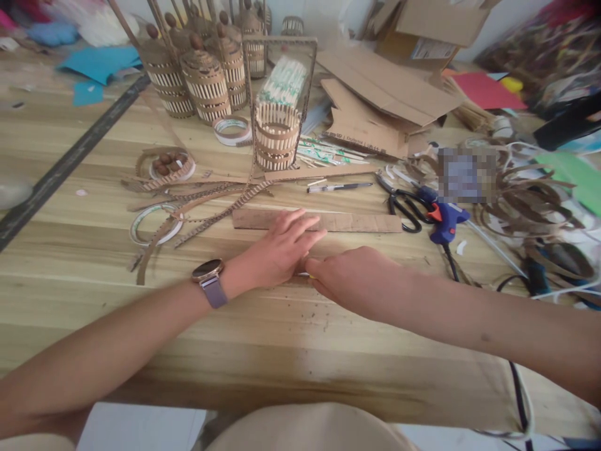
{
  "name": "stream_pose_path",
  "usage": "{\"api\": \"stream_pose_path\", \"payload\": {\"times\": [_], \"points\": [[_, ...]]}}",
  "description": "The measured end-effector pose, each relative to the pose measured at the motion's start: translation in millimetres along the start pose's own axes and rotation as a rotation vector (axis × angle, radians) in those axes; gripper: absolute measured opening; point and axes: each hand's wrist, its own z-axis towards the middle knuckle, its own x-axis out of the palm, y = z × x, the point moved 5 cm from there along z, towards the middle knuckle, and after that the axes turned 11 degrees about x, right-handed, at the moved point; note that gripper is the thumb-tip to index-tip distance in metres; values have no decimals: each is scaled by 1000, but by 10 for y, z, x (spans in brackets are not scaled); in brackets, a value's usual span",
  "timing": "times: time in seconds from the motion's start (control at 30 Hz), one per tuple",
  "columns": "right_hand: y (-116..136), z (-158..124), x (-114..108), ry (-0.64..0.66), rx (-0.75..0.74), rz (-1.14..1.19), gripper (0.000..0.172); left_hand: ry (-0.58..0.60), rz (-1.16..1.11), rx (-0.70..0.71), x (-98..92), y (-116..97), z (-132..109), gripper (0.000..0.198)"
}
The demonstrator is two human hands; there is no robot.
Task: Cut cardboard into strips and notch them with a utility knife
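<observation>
My left hand [282,247] lies flat with its fingers stretched out, pressing on a long cardboard strip [347,222] that runs left to right on the wooden table [282,351]. My right hand [357,279] is closed just below and right of it. Its fingertips pinch a small thin object with a yellow tip at the strip's near edge. I cannot make out what that object is. A watch sits on my left wrist.
Black scissors [404,207], a blue glue gun [444,219] and a pen [340,186] lie beyond the strip. Small stick-and-cardboard lanterns [206,84], tape rolls [154,223], cardboard strips [530,200] and flat cardboard sheets [385,88] crowd the back.
</observation>
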Motion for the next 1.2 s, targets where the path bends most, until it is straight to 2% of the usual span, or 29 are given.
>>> {"api": "stream_pose_path", "payload": {"times": [0.07,0.27,0.5,0.63,0.8,1.03,1.2], "points": [[-4,6,12,49,15,-82,24,-2,3,1,-6,-3,0,41],[36,21,0,34,-62,-185,39,-10,-5,5,4,3,-3,42],[96,-64,-42,-89,-173,-356,37,1,40,11,14,-5,-13,42],[80,-94,-21,-103,-156,-351,36,15,56,23,16,-15,-27,42],[31,-61,94,-57,-105,-294,41,7,67,38,5,-26,-33,38],[-67,-117,200,-20,-95,-302,41,18,45,39,-2,-39,-21,20],[-193,-181,235,0,-42,-295,44,19,45,41,4,-36,-20,23]]}}
